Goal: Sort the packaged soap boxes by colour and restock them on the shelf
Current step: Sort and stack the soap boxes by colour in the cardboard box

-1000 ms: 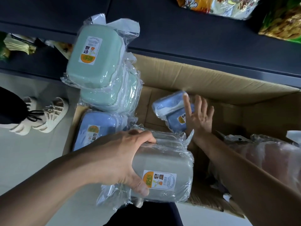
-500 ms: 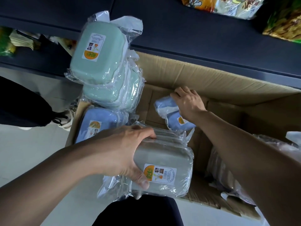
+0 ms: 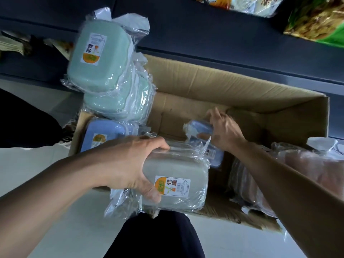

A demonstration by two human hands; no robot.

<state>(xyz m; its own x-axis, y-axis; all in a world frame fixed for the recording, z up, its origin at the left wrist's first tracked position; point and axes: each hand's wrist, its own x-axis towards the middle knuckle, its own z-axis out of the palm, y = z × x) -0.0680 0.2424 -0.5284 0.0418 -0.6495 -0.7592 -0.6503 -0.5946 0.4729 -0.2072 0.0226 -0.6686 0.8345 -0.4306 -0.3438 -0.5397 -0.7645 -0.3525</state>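
Left hand [image 3: 128,164] grips grey soap box stack [image 3: 175,183] at lower centre; right hand [image 3: 225,131] grasps blue soap box [image 3: 200,128] inside cardboard box [image 3: 242,90]; green soap boxes [image 3: 98,58] stacked upper left

Cardboard box [image 3: 232,86]: bare floor open along far wall. Stacked green soap boxes [image 3: 111,75] block its left rim; pink wrapped packs [image 3: 297,172] fill its right end.
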